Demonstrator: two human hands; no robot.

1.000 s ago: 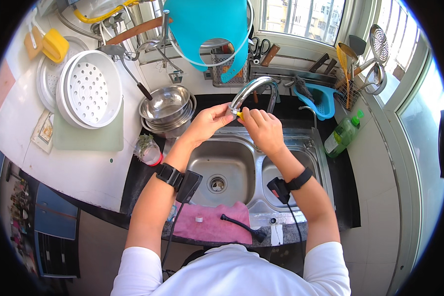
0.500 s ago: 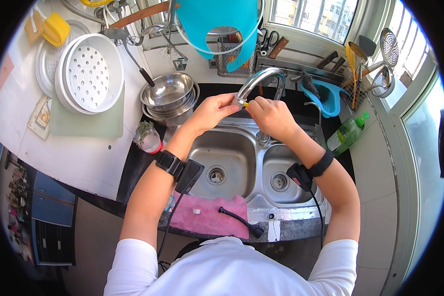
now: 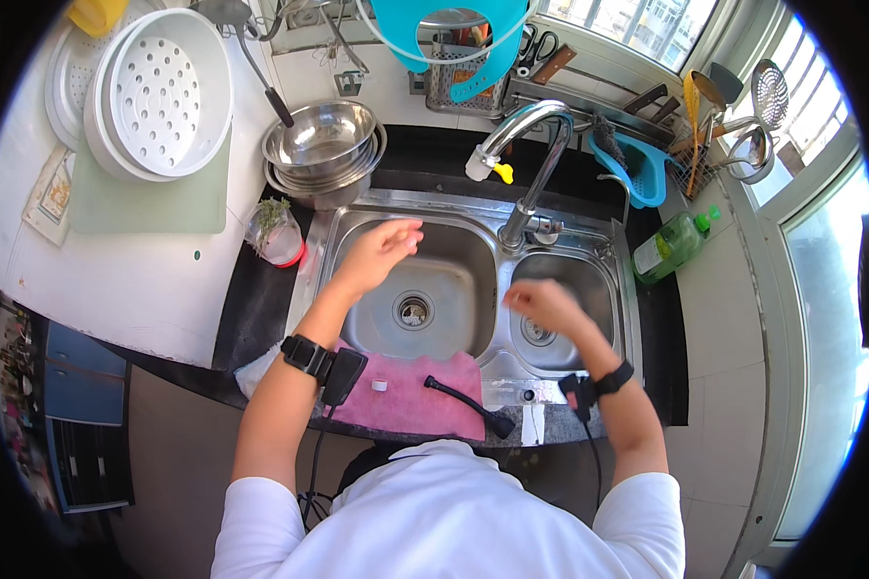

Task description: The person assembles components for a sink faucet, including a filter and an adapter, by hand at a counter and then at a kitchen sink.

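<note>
My left hand (image 3: 381,256) hovers over the large left basin (image 3: 430,318), loosely curved and empty, thumb apart from the fingers. Over the small right basin (image 3: 589,299) is my right hand (image 3: 547,307), its curled fingers smeared by motion. Neither hand touches the chrome faucet (image 3: 553,150), which arches up behind them. A whitish fitting (image 3: 480,164) sits on the spout's end, with a small yellow winged piece (image 3: 503,174) at its side. At the sink's front edge, a black flexible tube (image 3: 465,403) and a small white ring-like piece (image 3: 379,386) lie on a pink cloth (image 3: 410,372).
Stacked steel bowls (image 3: 328,145) and a red-rimmed jar with a plant (image 3: 278,238) stand to the left of the sink. On the right are a green soap bottle (image 3: 668,249) and a blue basket (image 3: 637,174). White perforated pots (image 3: 164,96) rest on the left counter.
Both hands have left the spout's end and dropped toward me, the left over the large basin, the right over the small one. The fitting with its yellow piece stays on the spout.
</note>
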